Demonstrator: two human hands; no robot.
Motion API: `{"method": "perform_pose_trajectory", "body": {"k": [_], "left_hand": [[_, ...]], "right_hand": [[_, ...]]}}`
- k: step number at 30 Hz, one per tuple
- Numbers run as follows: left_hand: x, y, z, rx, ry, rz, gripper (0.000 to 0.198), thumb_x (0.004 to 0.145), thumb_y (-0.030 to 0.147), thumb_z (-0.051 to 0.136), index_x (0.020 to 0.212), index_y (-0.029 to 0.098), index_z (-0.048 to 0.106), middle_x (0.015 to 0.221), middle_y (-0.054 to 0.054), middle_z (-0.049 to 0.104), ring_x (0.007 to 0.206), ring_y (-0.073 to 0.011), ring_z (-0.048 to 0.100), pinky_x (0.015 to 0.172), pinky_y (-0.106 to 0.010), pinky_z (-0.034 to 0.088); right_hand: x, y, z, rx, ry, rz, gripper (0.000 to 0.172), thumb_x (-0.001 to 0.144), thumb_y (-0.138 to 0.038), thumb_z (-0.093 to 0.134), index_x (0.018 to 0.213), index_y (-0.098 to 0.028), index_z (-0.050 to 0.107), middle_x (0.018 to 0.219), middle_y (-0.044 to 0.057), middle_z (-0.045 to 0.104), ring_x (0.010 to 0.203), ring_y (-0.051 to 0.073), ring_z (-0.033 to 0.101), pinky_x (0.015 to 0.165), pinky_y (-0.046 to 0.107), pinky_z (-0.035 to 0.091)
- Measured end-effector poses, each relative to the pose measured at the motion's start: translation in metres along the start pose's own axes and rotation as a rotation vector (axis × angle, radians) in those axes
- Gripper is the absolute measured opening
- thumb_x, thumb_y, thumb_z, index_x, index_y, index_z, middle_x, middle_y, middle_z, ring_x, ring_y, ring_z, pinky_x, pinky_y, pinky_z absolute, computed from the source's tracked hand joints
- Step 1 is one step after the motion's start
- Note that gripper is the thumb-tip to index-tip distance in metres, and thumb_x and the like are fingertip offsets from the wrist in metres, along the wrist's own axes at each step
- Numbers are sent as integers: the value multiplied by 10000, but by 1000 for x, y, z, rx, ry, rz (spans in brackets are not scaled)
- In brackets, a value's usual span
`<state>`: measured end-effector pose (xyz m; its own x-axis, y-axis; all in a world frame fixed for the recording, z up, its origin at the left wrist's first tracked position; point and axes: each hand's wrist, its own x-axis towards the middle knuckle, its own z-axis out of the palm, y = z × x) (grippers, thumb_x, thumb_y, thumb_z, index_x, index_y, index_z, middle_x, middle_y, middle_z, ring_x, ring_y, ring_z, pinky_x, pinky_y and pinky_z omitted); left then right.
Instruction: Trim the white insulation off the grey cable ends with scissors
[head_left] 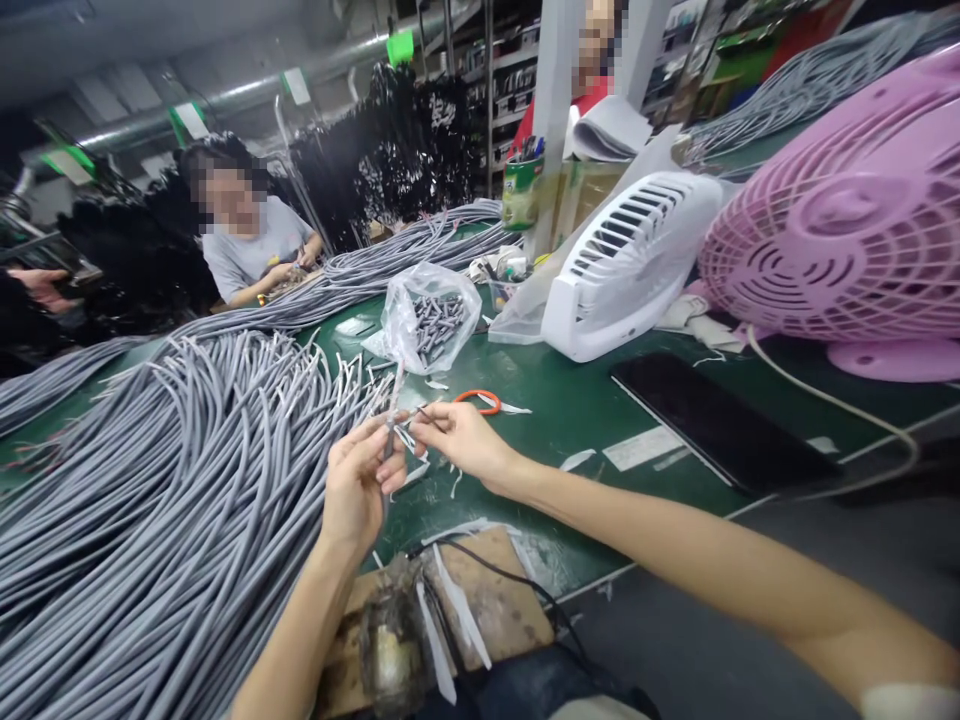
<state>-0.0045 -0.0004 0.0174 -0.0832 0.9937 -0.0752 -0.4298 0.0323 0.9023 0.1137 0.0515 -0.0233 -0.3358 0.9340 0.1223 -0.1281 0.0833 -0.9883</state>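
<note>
My left hand [360,480] is closed around a grey cable [389,438] and holds its end upright, with a pale, stripped tip pointing away from me. Just to the right, my right hand [466,440] pinches close to that tip. Between its fingertips shows a thin dark bit, too small to name. White strands hang below the fingers. To the left lies a large bundle of grey cables [202,470] with pale ends. Behind my hands stands a clear plastic bag [469,300] with many short grey pieces inside.
An orange loop handle [493,399] and white scraps lie on the green table [555,400]. Rightward are a black phone [720,420], a white fan [637,260] and a pink fan [840,220]. A board with a small metal device [394,640] sits before me. A co-worker [255,235] sits opposite.
</note>
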Motion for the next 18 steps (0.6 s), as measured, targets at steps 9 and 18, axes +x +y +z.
{"method": "perform_pose_trajectory", "body": {"k": [9,18], "left_hand": [[4,-1,0,48,31,71,300,505,283,787,692,93,650,525,27,503,391,-13,376,355,-135,317],[6,-9,-5,254,-8,163,272,562,325,754,700,112,655,504,27,513,399,-49,416,359,-167,334]], "right_hand": [[-16,-17,-3,-372,160,-443,216,825,-271,492,657,-150,551,576,-13,507,522,86,438,485,200,344],[-17,-14,0,-332,88,-433,257,833,-255,460,616,-146,546,561,-9,501,518,91,430,482,204,338]]}}
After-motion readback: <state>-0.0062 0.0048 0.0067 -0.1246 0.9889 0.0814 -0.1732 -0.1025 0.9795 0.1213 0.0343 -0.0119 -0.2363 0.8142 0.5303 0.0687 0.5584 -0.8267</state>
